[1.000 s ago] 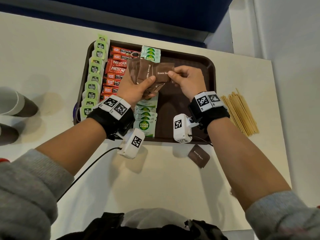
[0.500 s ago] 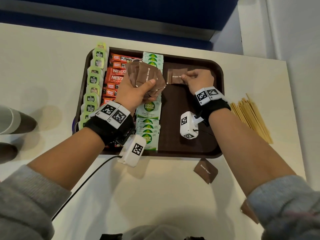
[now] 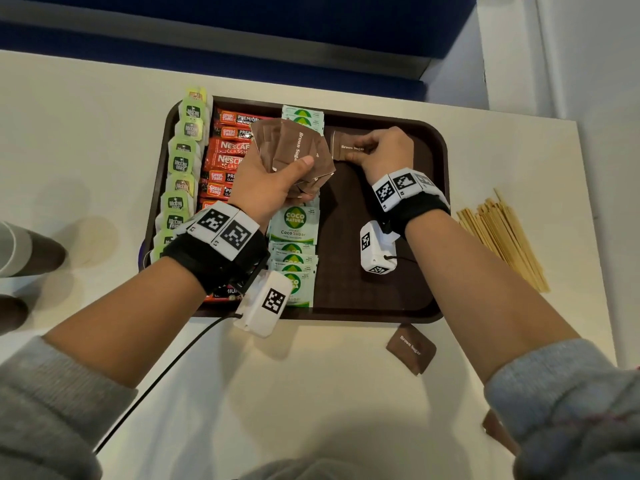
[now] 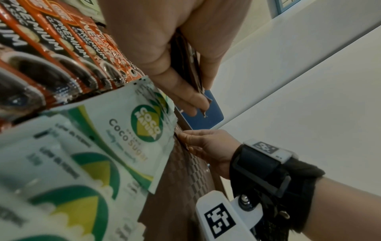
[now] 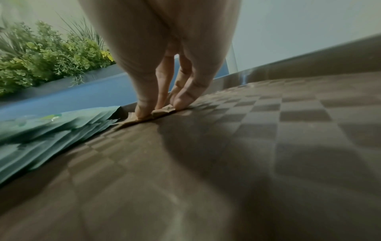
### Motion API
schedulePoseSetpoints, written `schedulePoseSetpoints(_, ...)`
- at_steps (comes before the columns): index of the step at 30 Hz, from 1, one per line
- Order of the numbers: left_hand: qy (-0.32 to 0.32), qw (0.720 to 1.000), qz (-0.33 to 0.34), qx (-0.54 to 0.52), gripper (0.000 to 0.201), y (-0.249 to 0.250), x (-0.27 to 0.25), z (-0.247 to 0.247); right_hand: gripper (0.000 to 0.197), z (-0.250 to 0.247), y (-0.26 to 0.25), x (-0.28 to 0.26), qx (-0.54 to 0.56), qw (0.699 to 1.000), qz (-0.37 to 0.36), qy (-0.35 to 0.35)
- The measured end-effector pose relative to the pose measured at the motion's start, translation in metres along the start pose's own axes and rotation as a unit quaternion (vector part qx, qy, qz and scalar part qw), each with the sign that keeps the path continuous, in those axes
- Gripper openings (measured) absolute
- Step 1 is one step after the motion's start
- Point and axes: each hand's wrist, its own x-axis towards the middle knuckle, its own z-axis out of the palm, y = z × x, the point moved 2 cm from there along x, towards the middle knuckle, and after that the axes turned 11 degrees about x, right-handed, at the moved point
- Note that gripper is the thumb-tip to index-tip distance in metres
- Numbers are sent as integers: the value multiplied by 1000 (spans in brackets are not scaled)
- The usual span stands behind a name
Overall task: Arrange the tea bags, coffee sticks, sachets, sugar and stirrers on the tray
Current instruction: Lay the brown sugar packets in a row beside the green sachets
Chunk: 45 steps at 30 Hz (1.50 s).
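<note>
My left hand (image 3: pixel 273 181) grips a fan of several brown sugar sachets (image 3: pixel 294 150) above the dark brown tray (image 3: pixel 429 216). My right hand (image 3: pixel 381 154) presses one brown sugar sachet (image 3: pixel 346 147) flat onto the tray's far middle, fingertips (image 5: pixel 144 112) bearing down on it. On the tray, green tea bags (image 3: pixel 181 164) line the left edge, then red coffee sticks (image 3: pixel 225 157), then white-green Coco Sugar sachets (image 3: pixel 294 220). A bundle of wooden stirrers (image 3: pixel 502 237) lies on the table right of the tray. One more brown sugar sachet (image 3: pixel 411 348) lies on the table in front of the tray.
The white table (image 3: pixel 86 133) carries dark cups (image 3: pixel 27 251) at its far left edge. Another brown sachet (image 3: pixel 498 431) shows under my right sleeve. A blue wall panel (image 3: pixel 242 22) runs behind the table. The tray's right half is bare checkered surface (image 5: pixel 268 130).
My right hand pulled one brown sachet from the left hand's fan, carried it right and set it down on the tray's far middle. The left hand kept its fan.
</note>
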Motion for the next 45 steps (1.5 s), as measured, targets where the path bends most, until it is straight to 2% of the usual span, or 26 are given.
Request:
schedulePoseSetpoints(23, 1, 1000, -3, -8, 23, -4, 2, -1, 29, 9, 0, 14, -24, 999, -21, -3)
schedulePoseSetpoints(32, 4, 1000, 4, -3, 32, -6, 0, -1, 25, -3, -13, 0, 24, 998, -53, 12)
schedulePoseSetpoints(35, 1, 1000, 11, -3, 34, -6, -2, -1, 33, -7, -23, -16, 63, 996, -54, -24)
schedulePoseSetpoints(38, -2, 1000, 9, -11, 40, -5, -5, -1, 41, -9, -30, -32, 167, 981, -35, -93)
schedulePoseSetpoints(41, -3, 1000, 14, -12, 45, -4, -9, 0, 26, -9, -34, -45, 221, 963, -41, -148)
schedulePoseSetpoints(45, -20, 999, 36, 17, 53, -2, -17, 1, 21, -11, -36, -50, 232, 958, -54, -161)
